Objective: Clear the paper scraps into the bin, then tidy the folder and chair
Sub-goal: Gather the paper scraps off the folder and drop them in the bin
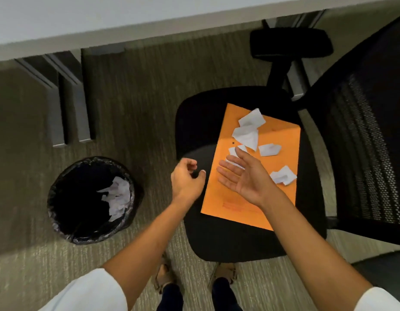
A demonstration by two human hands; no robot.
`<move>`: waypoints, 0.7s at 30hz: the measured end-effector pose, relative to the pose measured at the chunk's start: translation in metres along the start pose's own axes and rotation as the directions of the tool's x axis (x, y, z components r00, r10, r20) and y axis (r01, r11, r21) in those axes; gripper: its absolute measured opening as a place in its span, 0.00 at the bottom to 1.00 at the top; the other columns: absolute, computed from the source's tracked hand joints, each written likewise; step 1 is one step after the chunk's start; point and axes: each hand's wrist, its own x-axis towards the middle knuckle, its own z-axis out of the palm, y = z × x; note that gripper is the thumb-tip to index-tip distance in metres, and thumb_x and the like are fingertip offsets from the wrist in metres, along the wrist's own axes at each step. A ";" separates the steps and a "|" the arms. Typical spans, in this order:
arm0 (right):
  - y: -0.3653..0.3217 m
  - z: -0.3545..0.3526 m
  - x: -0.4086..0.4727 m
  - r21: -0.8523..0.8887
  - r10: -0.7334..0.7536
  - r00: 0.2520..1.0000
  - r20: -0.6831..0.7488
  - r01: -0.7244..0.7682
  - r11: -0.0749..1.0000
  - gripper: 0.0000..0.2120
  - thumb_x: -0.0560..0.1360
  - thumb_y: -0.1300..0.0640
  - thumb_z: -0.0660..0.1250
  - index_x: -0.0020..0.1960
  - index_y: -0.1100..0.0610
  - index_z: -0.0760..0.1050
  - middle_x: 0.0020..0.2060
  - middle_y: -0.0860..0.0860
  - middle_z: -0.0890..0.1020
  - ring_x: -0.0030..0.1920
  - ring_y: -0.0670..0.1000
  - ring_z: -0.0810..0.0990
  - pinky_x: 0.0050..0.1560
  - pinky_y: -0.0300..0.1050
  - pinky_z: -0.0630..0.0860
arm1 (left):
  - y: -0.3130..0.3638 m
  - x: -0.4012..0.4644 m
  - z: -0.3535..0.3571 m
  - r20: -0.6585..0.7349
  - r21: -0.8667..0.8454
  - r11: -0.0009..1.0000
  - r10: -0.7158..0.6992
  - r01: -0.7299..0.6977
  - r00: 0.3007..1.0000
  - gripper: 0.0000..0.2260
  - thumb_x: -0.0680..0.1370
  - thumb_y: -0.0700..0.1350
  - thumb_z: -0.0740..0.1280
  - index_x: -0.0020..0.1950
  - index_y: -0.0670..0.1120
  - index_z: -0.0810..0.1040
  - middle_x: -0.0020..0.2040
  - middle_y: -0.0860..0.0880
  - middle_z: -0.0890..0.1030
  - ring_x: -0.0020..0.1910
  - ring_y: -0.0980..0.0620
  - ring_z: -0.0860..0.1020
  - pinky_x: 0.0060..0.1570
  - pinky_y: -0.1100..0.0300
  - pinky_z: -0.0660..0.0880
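Bin [91,199], black-lined, stands on the carpet left of the chair [235,221], white scraps inside. Left hand [186,178] hovers at the seat's left edge, grip loosely curled, empty. Right hand [244,176] hovers over the orange folder [252,198] on the seat, grip spread, empty. Paper scraps [247,131] lie across the folder.

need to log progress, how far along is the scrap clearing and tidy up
Partly done: some paper already lies in the bin. In hand: nothing; the left hand is loosely curled and the right hand open over the folder. Left: several scraps on the folder, which lies on the chair seat, plus tidying folder and chair.
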 end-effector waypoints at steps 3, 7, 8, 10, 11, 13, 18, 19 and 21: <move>-0.020 -0.031 -0.012 -0.013 -0.040 0.998 -0.048 0.039 0.999 0.23 0.76 0.46 0.71 0.65 0.59 0.75 0.62 0.56 0.82 0.62 0.57 0.82 0.58 0.52 0.80 | 0.023 -0.007 0.030 0.051 0.103 0.983 0.150 -0.154 0.987 0.14 0.74 0.44 0.74 0.58 0.45 0.77 0.54 0.48 0.79 0.56 0.49 0.77 0.56 0.55 0.76; -0.044 -0.067 -0.026 -0.070 -0.126 0.977 -0.172 0.115 0.991 0.12 0.76 0.51 0.72 0.56 0.55 0.78 0.55 0.53 0.83 0.50 0.52 0.83 0.43 0.44 0.77 | 0.047 -0.014 0.066 0.141 0.227 0.926 0.275 -0.301 0.951 0.17 0.74 0.47 0.74 0.61 0.47 0.77 0.60 0.47 0.75 0.63 0.48 0.71 0.54 0.63 0.65; -0.048 -0.074 -0.027 -0.128 -0.167 0.958 -0.234 0.140 0.982 0.09 0.76 0.53 0.73 0.54 0.54 0.79 0.52 0.52 0.83 0.47 0.50 0.83 0.40 0.42 0.75 | 0.050 -0.013 0.073 0.145 0.256 0.910 0.296 -0.325 0.944 0.19 0.73 0.48 0.75 0.62 0.47 0.77 0.62 0.47 0.74 0.64 0.48 0.69 0.56 0.62 0.67; -0.050 -0.086 -0.025 -0.303 -0.285 0.885 -0.369 0.175 0.937 0.06 0.74 0.54 0.75 0.49 0.51 0.80 0.49 0.51 0.83 0.43 0.48 0.81 0.38 0.43 0.74 | 0.053 -0.008 0.081 0.141 0.330 0.874 0.328 -0.357 0.934 0.23 0.72 0.50 0.76 0.65 0.48 0.76 0.67 0.45 0.71 0.67 0.45 0.66 0.60 0.52 0.72; -0.050 -0.097 -0.024 -0.413 -0.364 0.828 -0.427 0.179 0.893 0.08 0.73 0.53 0.76 0.49 0.51 0.79 0.50 0.51 0.83 0.45 0.49 0.81 0.39 0.44 0.74 | 0.056 -0.005 0.086 0.147 0.372 0.855 0.330 -0.361 0.932 0.26 0.71 0.50 0.77 0.67 0.48 0.75 0.70 0.43 0.69 0.68 0.42 0.65 0.61 0.48 0.74; -0.046 -0.115 -0.019 -0.629 -0.507 0.727 -0.464 0.133 0.766 0.15 0.70 0.49 0.77 0.54 0.51 0.78 0.55 0.52 0.81 0.52 0.51 0.80 0.46 0.46 0.74 | 0.061 0.000 0.093 0.187 0.457 0.821 0.288 -0.343 0.939 0.31 0.72 0.51 0.76 0.73 0.51 0.70 0.75 0.42 0.63 0.71 0.40 0.63 0.61 0.45 0.75; -0.032 -0.145 -0.007 -0.864 -0.536 0.740 -0.406 -0.120 0.490 0.39 0.66 0.35 0.75 0.70 0.51 0.68 0.68 0.55 0.68 0.64 0.60 0.74 0.49 0.48 0.71 | 0.070 0.005 0.106 0.315 0.693 0.638 0.151 -0.336 0.937 0.40 0.74 0.59 0.72 0.80 0.59 0.54 0.79 0.42 0.52 0.72 0.41 0.66 0.59 0.47 0.77; -0.028 -0.146 -0.005 -0.877 -0.529 0.750 -0.398 -0.142 0.458 0.41 0.66 0.33 0.74 0.71 0.51 0.67 0.68 0.55 0.67 0.63 0.61 0.74 0.48 0.48 0.71 | 0.070 0.004 0.108 0.334 0.712 0.614 0.133 -0.342 0.933 0.40 0.75 0.61 0.70 0.80 0.59 0.52 0.79 0.42 0.52 0.70 0.41 0.69 0.57 0.48 0.78; -0.021 -0.147 -0.002 -0.901 -0.533 0.757 -0.379 -0.170 0.400 0.40 0.67 0.32 0.73 0.71 0.49 0.66 0.67 0.54 0.66 0.61 0.60 0.76 0.47 0.49 0.73 | 0.072 0.003 0.113 0.370 0.739 0.566 0.112 -0.365 0.922 0.38 0.76 0.62 0.68 0.80 0.59 0.51 0.79 0.42 0.51 0.63 0.41 0.75 0.52 0.51 0.79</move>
